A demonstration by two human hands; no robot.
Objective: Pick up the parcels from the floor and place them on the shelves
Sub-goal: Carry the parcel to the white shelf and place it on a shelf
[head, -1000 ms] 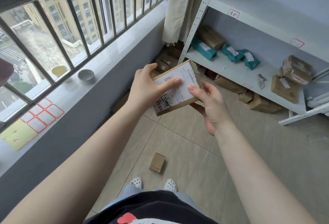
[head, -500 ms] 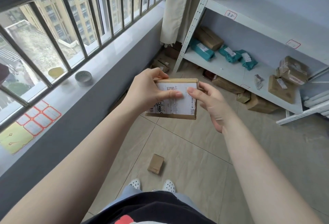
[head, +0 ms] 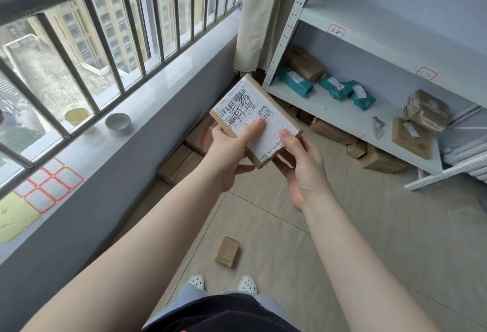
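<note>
window ledge (head: 168, 99) on my left, shelves (head: 340, 113) on my right with parcels on them, one small box (head: 227, 251) on the floor (head: 369, 239) just ahead of my feet

Both hands (head: 232, 152) grip labelled parcel (head: 254, 120) w/ shelves (head: 342, 110) nearby.

We stretch both arms forward. Our left hand (head: 228, 152) grips the parcel (head: 255, 120), thumb on top; our right hand (head: 303, 165) holds its near corner.

Tiled floor (head: 303, 265) — one small brown parcel (head: 227, 252) near the shoes; lower shelf (head: 332, 110) — teal and brown parcels.
</note>
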